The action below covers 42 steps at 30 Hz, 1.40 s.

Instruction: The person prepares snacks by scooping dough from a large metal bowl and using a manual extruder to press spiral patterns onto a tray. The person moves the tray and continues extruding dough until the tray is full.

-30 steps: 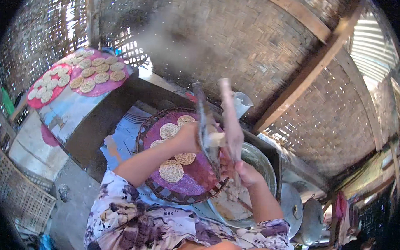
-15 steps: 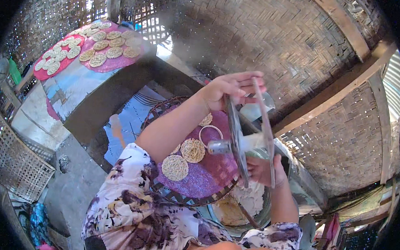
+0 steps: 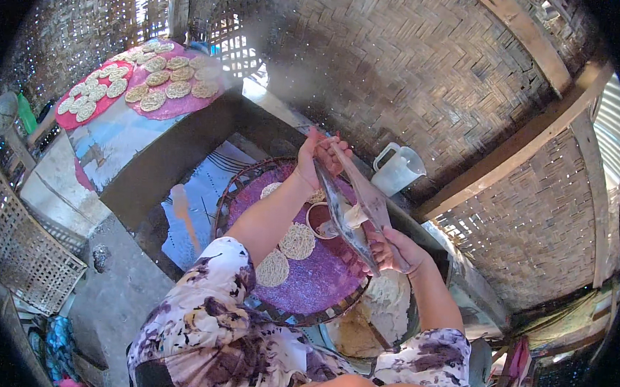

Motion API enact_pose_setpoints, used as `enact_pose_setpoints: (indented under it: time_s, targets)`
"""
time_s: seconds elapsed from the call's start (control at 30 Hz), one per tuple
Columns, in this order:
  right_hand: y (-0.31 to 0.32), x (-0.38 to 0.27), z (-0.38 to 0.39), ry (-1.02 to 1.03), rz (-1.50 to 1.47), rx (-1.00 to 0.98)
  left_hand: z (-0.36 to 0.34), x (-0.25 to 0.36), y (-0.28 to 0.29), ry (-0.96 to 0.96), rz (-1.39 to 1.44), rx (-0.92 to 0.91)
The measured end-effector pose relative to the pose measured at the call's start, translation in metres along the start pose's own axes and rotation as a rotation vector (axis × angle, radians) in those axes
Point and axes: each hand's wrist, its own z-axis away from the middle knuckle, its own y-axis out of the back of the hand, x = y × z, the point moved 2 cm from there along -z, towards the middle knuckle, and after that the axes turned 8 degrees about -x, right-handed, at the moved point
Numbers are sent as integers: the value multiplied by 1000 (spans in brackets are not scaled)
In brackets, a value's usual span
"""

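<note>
Over a round woven tray, both my hands grip a wooden hand press made of two long bars with a pale plunger between them. My left hand is wrapped round its far ends, and my right hand closes on its near ends. The metal cylinder under the press points into a pale ring on the tray's purple sheet. Lacy discs of pressed dough strands lie beside the ring. The press and my left forearm partly cover the sheet.
A basin of pale dough or flour stands beside the tray at the lower right. Beyond the press is a translucent jug. Many similar discs rest on pink sheets on the far-left ledge. A wooden paddle lies left of the tray.
The press has come down and left toward the ring, tilting. Its two bars are closer together, with less plunger showing between them. The jug is now uncovered.
</note>
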Motion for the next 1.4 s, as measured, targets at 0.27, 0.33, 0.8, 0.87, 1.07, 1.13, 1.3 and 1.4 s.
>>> enact_pose_setpoints:
  time_s: [0.27,0.33,0.8,0.87,1.07,1.13,1.3,1.4]
  targets:
    - [-10,-4,-32,69,70,34,-1,27,-23,-10,-148,3]
    - [-8,-7,-37,82,114,69,-3,33,-21,-19,-175,41]
    - [-16,-22,-8,217,229,260,-16,1,8,-20,-116,80]
    - [-22,-20,-2,182,259,283,-11,-1,5,-19,-105,90]
    - [-33,-8,-10,166,219,275,2,9,1,-26,-166,172]
    - [-32,-5,-21,200,234,288,3,20,-2,-8,-147,143]
    - [-28,-12,-32,265,424,436,-6,24,-12,-13,-195,199]
    - [-40,-20,-22,186,404,474,-6,17,-10,-18,-103,162]
